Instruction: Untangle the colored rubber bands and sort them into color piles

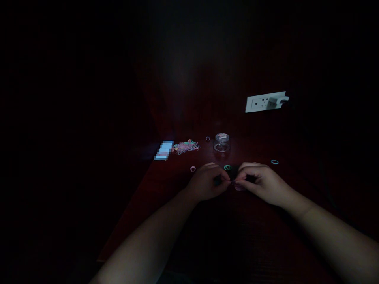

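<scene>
Left hand (209,182) and right hand (263,183) pinch a pinkish strand (233,181).

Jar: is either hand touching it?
No, the jar stands farther back on the table, with a visible gap to both the left hand and the right hand.

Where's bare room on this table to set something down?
Bare tabletop seems to show between the jar and the blue ring, and between the left forearm and the table's left edge, though it's dim. It's crowded around the left hand and right hand, pinching a thin band near green rings, and at the band pile beside the lit screen.
</scene>
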Available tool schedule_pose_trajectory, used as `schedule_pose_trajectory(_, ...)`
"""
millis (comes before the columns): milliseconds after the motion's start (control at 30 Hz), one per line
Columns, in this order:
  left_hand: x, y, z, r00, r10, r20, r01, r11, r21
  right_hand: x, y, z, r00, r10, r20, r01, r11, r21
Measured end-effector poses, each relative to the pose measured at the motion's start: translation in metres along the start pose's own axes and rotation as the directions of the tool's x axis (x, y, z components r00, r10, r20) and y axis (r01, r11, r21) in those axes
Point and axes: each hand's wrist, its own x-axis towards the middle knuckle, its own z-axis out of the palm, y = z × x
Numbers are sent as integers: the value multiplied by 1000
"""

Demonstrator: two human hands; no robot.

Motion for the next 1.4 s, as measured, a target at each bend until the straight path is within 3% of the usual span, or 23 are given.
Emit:
schedule_pose_trajectory(600,0,-1,0,1000,18,15,-18,1000,-15,0,-2,2,1000,4,-21,-4,1000,-2)
schedule_pose_trajectory(867,1,0,1,1000,15,7,-15,1000,-16,-1,4,5,999,-33,33,36,996,-79)
schedule_pose_trajectory(1400,0,1,0,1000,18,0,-18,1000,-5,1,1,-1,999,-23,32,24,999,-40)
